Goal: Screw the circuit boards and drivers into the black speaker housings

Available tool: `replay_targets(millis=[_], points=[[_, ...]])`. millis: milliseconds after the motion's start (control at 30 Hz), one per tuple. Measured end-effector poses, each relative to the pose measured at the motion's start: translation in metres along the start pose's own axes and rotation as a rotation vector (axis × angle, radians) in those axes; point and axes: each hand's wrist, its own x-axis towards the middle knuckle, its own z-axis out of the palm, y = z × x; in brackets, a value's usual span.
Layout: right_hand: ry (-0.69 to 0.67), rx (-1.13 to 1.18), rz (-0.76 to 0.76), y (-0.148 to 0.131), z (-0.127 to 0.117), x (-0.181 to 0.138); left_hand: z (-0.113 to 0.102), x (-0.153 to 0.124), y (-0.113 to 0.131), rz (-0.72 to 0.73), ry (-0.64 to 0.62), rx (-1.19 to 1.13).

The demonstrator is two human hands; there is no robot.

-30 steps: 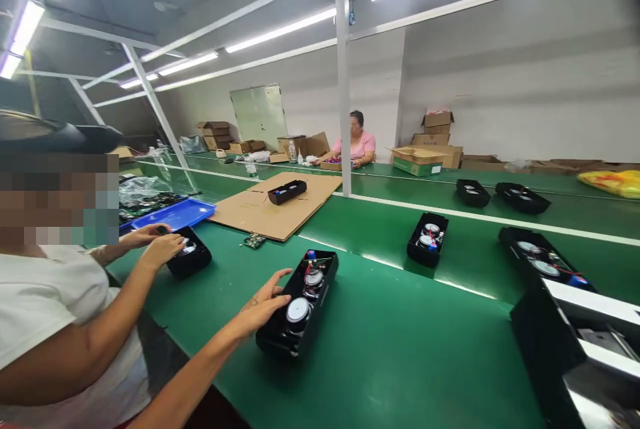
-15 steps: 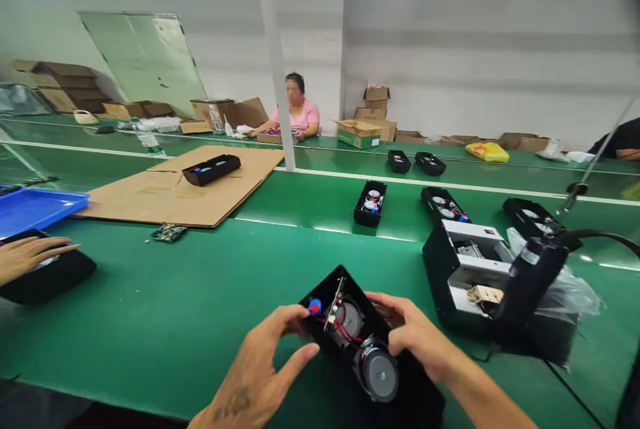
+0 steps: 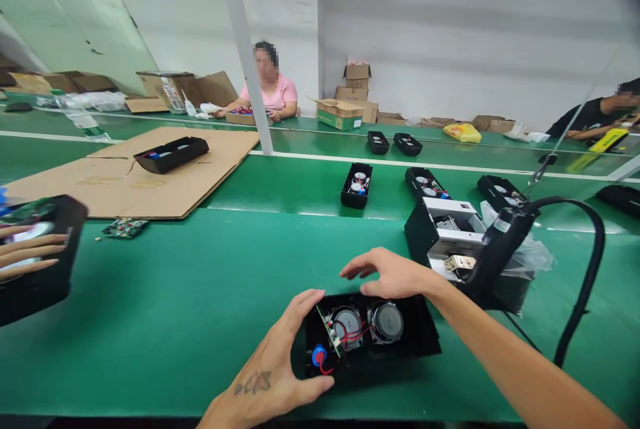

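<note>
A black speaker housing [image 3: 415, 329] lies on the green bench in front of me, its open side up. Two round grey speakers [image 3: 387, 322] sit inside it, with red and black wires, a blue part with a red plug [image 3: 319, 355] and a small circuit board [image 3: 327, 330] standing on edge. My left hand [image 3: 280, 355] spans the housing's left end, fingers at the far rim and thumb at the near side. Over the far rim is my right hand [image 3: 390, 274], its fingers apart from the thumb and holding nothing; whether it touches the rim I cannot tell.
At right stands a black and silver machine [image 3: 445, 235] with a thick black hose [image 3: 595, 249]. Another person's hand [image 3: 35, 252] rests on a housing at left. A loose circuit board [image 3: 125, 227] lies near the cardboard sheet [image 3: 165, 199]. Several housings [image 3: 357, 185] stand farther back.
The housing has turned from slanting to nearly level across the bench and now lies flatter. My right hand has moved from its right side to its far rim. At left, the other housing is tilted up.
</note>
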Motion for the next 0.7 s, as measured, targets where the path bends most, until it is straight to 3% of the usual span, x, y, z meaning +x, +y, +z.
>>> replay_targets(millis=[100,233,300,367,433,533,600,700], points=[[0.273,-0.247,-0.1,-0.026,0.026,-0.014,0.002,-0.002,-0.001,-0.035,0.009,-0.047],[0.188,-0.656,0.004,-0.047,0.074,-0.018,0.002,-0.004,0.001,-0.127,-0.009,-0.102],[0.168,-0.735,0.019,-0.046,0.086,-0.016,0.002,-0.005,0.002,-0.142,-0.027,-0.113],[0.208,-0.599,0.019,-0.039,0.081,-0.014,0.001,-0.005,0.002,-0.137,-0.049,-0.116],[0.246,-0.315,0.01,-0.028,0.064,-0.013,-0.001,-0.004,0.004,-0.123,-0.067,-0.12],[0.17,0.049,-0.017,-0.012,0.03,-0.021,-0.005,-0.001,0.012,-0.108,-0.05,-0.123],[0.087,0.069,-0.062,-0.005,0.015,-0.036,-0.006,0.004,0.019,-0.115,-0.021,-0.112],[0.041,-0.142,-0.112,0.005,0.014,-0.066,-0.003,0.013,0.03,-0.133,0.048,-0.086]])
